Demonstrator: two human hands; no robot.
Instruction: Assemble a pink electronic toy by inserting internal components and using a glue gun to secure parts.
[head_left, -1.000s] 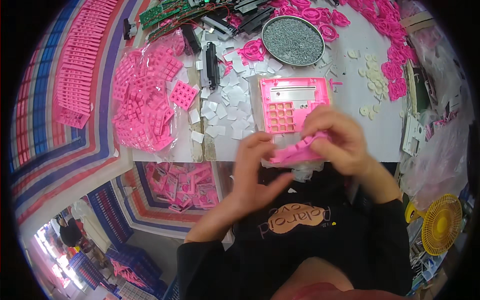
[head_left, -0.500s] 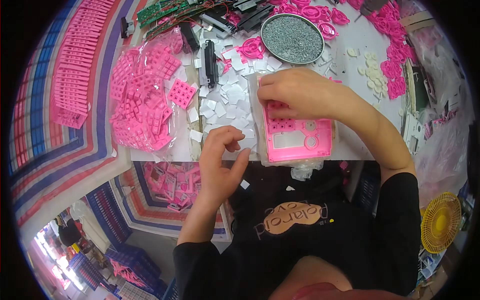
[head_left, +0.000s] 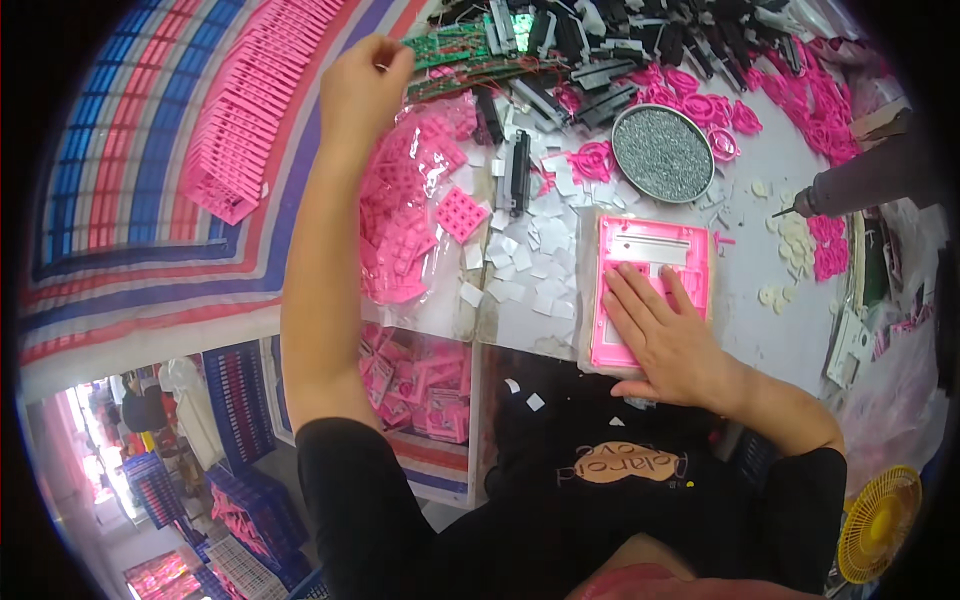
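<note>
Pink calculator shell [head_left: 650, 290] is lying face down near the table's edge, the right hand [head_left: 672, 335] pressing flat and open on it. Far left, the left hand [head_left: 362, 88] is closing loosely over green circuit boards [head_left: 447, 47], apparently fetching one; the shell looks unfilled yet.

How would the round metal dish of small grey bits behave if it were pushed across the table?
The round metal dish sits flat and low, so it would likely slide rather than tip. Filled near its rim with loose grey bits, it is probably heavy for its size. A quick shove might spill some onto the table.
</note>
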